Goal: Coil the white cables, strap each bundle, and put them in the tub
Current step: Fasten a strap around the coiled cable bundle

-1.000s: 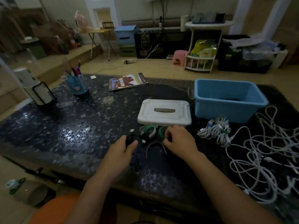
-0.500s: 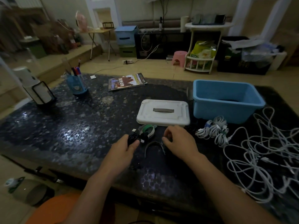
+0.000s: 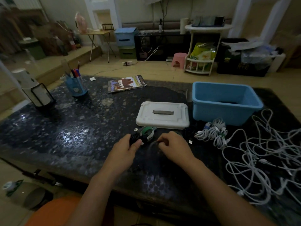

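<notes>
Sprawling over the right side of the dark speckled table (image 3: 68,128), the loose white cables (image 3: 267,160) lie in thin, tangled loops. Strapped white bundles (image 3: 213,132) sit just in front of the blue tub (image 3: 210,110), beside a white lid (image 3: 162,115). The left hand (image 3: 125,150) grips a small dark coil (image 3: 133,139). The right hand (image 3: 172,144) pinches what looks like a thin strap, though it's blurred. Green-and-white strap rolls (image 3: 147,133) rest between the hands.
</notes>
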The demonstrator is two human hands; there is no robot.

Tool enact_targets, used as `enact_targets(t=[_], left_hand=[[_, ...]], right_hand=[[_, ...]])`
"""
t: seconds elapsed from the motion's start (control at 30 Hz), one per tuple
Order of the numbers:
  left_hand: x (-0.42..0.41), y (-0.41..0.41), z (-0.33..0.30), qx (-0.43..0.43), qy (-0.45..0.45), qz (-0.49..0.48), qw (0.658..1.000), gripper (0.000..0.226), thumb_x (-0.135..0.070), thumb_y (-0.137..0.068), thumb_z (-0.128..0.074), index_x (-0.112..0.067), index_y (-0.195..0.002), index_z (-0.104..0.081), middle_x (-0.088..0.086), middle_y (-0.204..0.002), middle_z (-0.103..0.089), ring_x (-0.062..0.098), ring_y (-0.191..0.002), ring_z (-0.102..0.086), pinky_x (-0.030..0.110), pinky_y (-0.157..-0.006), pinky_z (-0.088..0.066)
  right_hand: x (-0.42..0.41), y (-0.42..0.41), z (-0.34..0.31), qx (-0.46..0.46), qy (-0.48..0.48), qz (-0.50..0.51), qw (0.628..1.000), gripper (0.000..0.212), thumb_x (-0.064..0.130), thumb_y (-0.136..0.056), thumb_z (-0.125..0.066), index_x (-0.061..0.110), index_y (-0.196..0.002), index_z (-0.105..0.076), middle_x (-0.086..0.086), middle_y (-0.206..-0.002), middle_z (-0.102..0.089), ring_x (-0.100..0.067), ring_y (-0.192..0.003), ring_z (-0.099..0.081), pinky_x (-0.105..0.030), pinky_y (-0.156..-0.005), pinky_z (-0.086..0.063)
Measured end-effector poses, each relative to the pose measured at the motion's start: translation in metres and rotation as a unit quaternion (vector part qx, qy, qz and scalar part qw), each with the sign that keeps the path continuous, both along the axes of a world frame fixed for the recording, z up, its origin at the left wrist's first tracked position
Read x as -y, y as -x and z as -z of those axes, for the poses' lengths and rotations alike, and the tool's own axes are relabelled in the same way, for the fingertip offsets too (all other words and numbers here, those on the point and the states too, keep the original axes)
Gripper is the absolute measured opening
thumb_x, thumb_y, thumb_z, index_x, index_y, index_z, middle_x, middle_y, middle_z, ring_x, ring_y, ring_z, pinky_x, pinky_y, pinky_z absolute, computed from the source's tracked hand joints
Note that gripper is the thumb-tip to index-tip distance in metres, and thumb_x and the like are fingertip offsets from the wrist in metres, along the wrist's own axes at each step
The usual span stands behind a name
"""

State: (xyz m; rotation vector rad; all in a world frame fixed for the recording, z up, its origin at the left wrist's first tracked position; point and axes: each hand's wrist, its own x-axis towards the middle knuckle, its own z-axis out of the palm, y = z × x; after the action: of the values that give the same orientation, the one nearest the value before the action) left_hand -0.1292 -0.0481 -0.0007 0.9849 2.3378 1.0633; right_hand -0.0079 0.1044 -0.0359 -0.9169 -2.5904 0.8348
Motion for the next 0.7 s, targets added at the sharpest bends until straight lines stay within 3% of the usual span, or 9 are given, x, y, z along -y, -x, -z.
enact_targets(t=[0.13, 0.23, 0.3, 0.37, 0.47, 0.6, 0.7], left_hand=[[-0.018, -0.014, -0.010, 0.003, -0.024, 0.013, 1.000, 0.020, -0.037, -0.101, -0.050, -0.024, -0.086, -0.054, -0.005, -0.080, -0.058, 0.009, -0.074, -0.054, 0.029, -0.058, -0.034], [-0.034, -0.032, -0.019, 0.004, -0.049, 0.036, 0.998, 0.017, -0.035, -0.101, -0.052, -0.031, -0.085, -0.055, -0.009, -0.083, -0.059, 0.006, -0.077, -0.055, 0.027, -0.059, -0.034], [-0.044, -0.048, -0.024, 0.017, -0.071, 0.052, 0.996, 0.021, -0.033, -0.101, -0.053, -0.030, -0.080, -0.053, -0.012, -0.074, -0.055, 0.005, -0.068, -0.051, 0.027, -0.057, -0.034], [-0.054, -0.064, -0.030, 0.046, -0.093, 0.071, 0.992, 0.024, -0.031, -0.101, -0.053, -0.027, -0.077, -0.051, -0.011, -0.065, -0.049, 0.006, -0.057, -0.045, 0.029, -0.053, -0.032], [-0.068, -0.089, -0.040, 0.149, -0.114, 0.076, 0.979, 0.021, -0.032, -0.102, -0.051, -0.017, -0.087, -0.053, -0.008, -0.056, -0.044, 0.008, -0.045, -0.038, 0.027, -0.045, -0.030], [-0.084, -0.123, -0.050, 0.296, -0.125, 0.093, 0.942, 0.021, -0.034, -0.104, -0.047, -0.015, -0.095, -0.048, -0.006, -0.053, -0.035, 0.010, -0.043, -0.029, 0.023, -0.041, -0.023], [-0.095, -0.142, -0.050, 0.314, -0.123, 0.120, 0.934, 0.024, -0.035, -0.104, -0.046, -0.012, -0.097, -0.048, -0.005, -0.053, -0.032, 0.010, -0.042, -0.027, 0.021, -0.040, -0.022]], right_hand=[[-0.003, -0.027, -0.027, -0.097, 0.134, 0.047, 0.985, 0.020, 0.015, -0.093, -0.059, 0.027, -0.079, -0.066, 0.007, -0.075, -0.065, -0.012, -0.071, -0.063, -0.028, -0.063, -0.049], [-0.007, -0.053, -0.048, -0.157, 0.197, 0.059, 0.966, 0.034, 0.005, -0.095, -0.049, 0.024, -0.081, -0.074, 0.011, -0.065, -0.066, -0.010, -0.057, -0.057, -0.026, -0.054, -0.045], [-0.008, -0.072, -0.058, -0.198, 0.298, 0.061, 0.932, 0.039, 0.001, -0.097, -0.044, 0.019, -0.089, -0.077, 0.009, -0.055, -0.058, -0.011, -0.050, -0.045, -0.022, -0.048, -0.037], [-0.010, -0.092, -0.065, -0.233, 0.383, 0.052, 0.893, 0.037, 0.004, -0.101, -0.043, 0.016, -0.097, -0.078, -0.002, -0.060, -0.051, -0.010, -0.052, -0.042, -0.020, -0.048, -0.034], [-0.014, -0.123, -0.072, -0.270, 0.456, 0.028, 0.848, 0.030, 0.015, -0.103, -0.048, 0.014, -0.107, -0.078, -0.002, -0.075, -0.064, -0.011, -0.063, -0.051, -0.022, -0.062, -0.041], [-0.028, -0.159, -0.079, -0.271, 0.465, 0.040, 0.842, 0.023, 0.017, -0.098, -0.058, 0.017, -0.114, -0.076, 0.000, -0.094, -0.072, -0.007, -0.072, -0.057, -0.023, -0.073, -0.048], [-0.038, -0.178, -0.081, -0.288, 0.481, 0.042, 0.827, 0.029, 0.008, -0.094, -0.063, 0.017, -0.120, -0.072, -0.003, -0.097, -0.072, -0.010, -0.080, -0.065, -0.021, -0.076, -0.055]])
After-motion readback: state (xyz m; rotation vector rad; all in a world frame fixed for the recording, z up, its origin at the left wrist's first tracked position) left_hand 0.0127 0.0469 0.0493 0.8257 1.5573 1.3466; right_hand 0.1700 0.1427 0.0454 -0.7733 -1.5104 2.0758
